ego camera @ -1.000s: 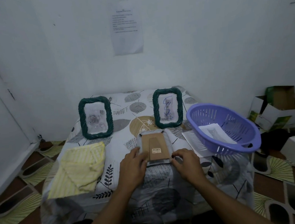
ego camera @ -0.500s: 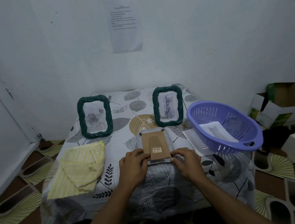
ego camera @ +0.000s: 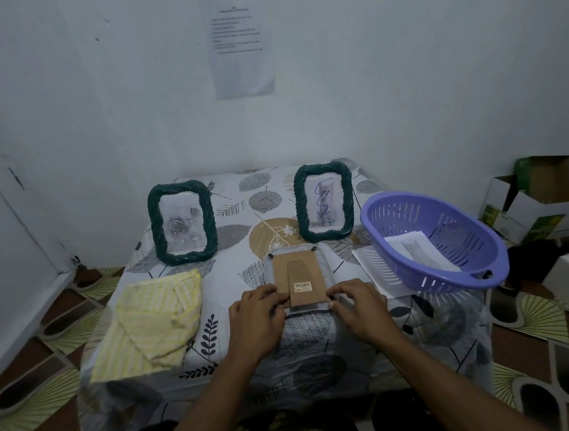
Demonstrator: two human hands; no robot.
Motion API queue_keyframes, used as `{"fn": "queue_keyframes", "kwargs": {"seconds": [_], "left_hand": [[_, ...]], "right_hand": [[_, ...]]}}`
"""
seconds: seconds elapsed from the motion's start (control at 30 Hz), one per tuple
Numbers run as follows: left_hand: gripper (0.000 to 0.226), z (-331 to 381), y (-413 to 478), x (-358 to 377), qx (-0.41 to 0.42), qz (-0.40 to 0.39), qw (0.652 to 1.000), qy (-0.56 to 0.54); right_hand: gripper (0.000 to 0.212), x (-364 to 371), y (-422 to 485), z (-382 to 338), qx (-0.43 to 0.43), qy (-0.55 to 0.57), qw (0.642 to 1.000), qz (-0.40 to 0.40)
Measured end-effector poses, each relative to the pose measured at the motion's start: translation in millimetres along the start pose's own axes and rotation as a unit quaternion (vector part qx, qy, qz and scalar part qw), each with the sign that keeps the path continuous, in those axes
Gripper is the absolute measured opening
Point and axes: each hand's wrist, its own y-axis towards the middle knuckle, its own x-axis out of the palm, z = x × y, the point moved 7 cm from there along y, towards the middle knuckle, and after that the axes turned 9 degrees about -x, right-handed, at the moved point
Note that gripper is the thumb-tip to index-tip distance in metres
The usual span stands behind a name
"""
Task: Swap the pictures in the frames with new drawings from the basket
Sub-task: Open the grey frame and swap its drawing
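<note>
face-down frame [ego camera: 298, 276]: lying flat at the middle of the table [ego camera: 231, 288], brown backing up, its near edge sitting between the two hands.
left hand [ego camera: 255, 315]: curling its fingers onto the near left corner, thumb pressing on the backing.
right hand [ego camera: 360, 306]: pinching the near right corner, staying apart from the left hand.
green frames: one [ego camera: 182, 224] standing far left, one [ego camera: 324, 201] standing just behind the face-down frame.
basket [ego camera: 467, 233]: sitting right of the right hand, holding a drawing [ego camera: 416, 248].
yellow cloth [ego camera: 154, 316]: lying left of the left hand.

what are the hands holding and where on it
Both hold the face-down frame: the left hand pinches its near left corner, the right hand its near right corner.
</note>
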Motion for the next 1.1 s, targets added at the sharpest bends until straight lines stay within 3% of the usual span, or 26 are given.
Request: {"fn": "queue_keyframes", "kwargs": {"seconds": [0.4, 0.63, 0.9, 1.1], "left_hand": [[0.042, 1.5, 0.2, -0.7, 0.009, 0.001, 1.000, -0.010], [0.033, -4.4, -11.4, -11.7, 0.028, 0.051, 0.990, -0.127], [0.046, -13.4, -9.9, -17.5, -0.020, 0.066, 0.989, -0.133], [0.040, -17.1, -7.5, -20.0, -0.029, 0.071, 0.990, -0.116]], "right_hand": [[0.011, -0.5, -2.5, -0.4, -0.036, 0.006, 0.999, 0.034], [0.030, 3.0, -2.7, -3.7, -0.040, -0.051, 0.998, 0.015], [0.034, 4.5, 3.8, -11.3, -0.019, -0.090, 0.995, -0.025], [0.038, 2.2, 11.5, -14.4, -0.049, -0.103, 0.993, -0.012]]}}
